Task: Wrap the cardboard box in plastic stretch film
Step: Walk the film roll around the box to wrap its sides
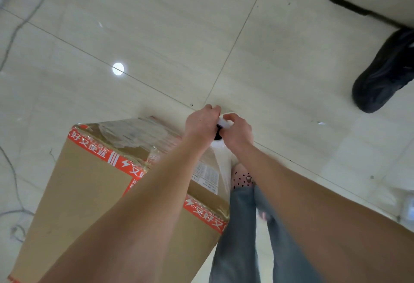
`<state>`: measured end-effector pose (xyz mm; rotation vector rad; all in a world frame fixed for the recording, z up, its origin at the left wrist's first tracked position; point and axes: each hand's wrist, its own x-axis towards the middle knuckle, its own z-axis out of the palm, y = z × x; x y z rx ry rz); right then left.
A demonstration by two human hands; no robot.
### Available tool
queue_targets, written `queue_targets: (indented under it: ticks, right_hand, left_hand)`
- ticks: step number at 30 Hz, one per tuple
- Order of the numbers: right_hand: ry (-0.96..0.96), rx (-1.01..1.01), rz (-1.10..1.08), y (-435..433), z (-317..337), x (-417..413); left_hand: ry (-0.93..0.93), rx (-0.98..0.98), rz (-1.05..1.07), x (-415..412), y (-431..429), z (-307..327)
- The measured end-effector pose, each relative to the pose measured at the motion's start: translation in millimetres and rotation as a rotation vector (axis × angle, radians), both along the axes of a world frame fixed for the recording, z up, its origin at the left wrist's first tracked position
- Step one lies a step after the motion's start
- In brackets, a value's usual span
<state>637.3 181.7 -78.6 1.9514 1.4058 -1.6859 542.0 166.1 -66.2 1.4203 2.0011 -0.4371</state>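
Observation:
A tall cardboard box (pixel 89 190) with red printed tape stands on the tiled floor at the lower left. Clear stretch film (pixel 220 166) runs from its right side up to a film roll (pixel 221 125) with a black core, held just past the box's far right corner. My left hand (pixel 201 123) grips the roll from the left. From the right, my right hand (pixel 237 131) grips the same roll. Crinkled film covers the box's far top part (pixel 134 132). Most of the roll is hidden by my hands.
Another person's black shoe (pixel 385 72) stands at the right. My legs in jeans (pixel 242 226) and a dotted slipper (pixel 242 178) are beside the box's right side. Grey cables (pixel 13 36) trail along the left floor. A dark-edged plinth (pixel 363 7) sits top right.

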Motion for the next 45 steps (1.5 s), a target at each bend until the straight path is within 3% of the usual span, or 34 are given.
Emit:
queue_targets:
  ticks: [6,11,14,16,24,27,30,41,43,45]
  right_hand:
    - [-0.003,0.020,0.085,13.8,-3.5,-11.4]
    - [-0.009,0.068,0.095,29.6,-1.8,-23.7]
    - [-0.010,-0.004,0.048,37.8,-2.2,-33.2]
    - [-0.008,-0.033,0.040,41.9,-2.5,-39.9]
    - [-0.001,-0.088,0.179,57.3,-2.3,-45.4]
    - [-0.005,-0.075,0.270,66.5,-0.7,-48.2]
    - [0.002,-0.060,0.336,73.3,1.5,-59.8]
    - [0.148,-0.074,0.339,75.6,0.9,-129.7]
    - [0.166,-0.088,0.374,76.6,0.9,-141.0]
    - [0.155,-0.086,0.398,76.7,1.8,-147.3]
  left_hand:
    - [-0.020,0.005,0.156,-11.6,6.0,-6.4]
    - [-0.059,0.042,0.533,-26.3,4.8,-12.1]
    - [-0.078,0.023,0.752,-34.0,3.9,-11.8]
    - [-0.086,-0.018,0.801,-40.0,5.5,-11.2]
    - [-0.014,-0.054,0.204,-45.2,38.3,-4.3]
    - [0.001,-0.064,0.131,-46.9,44.4,-6.5]
    - [0.012,-0.059,0.305,-58.2,41.2,-7.1]
    - [0.014,0.097,1.279,-103.3,13.8,-12.9]
    - [0.000,0.066,1.345,-108.5,8.5,-11.4]
    - [-0.017,0.040,1.275,-116.4,6.9,-8.4]
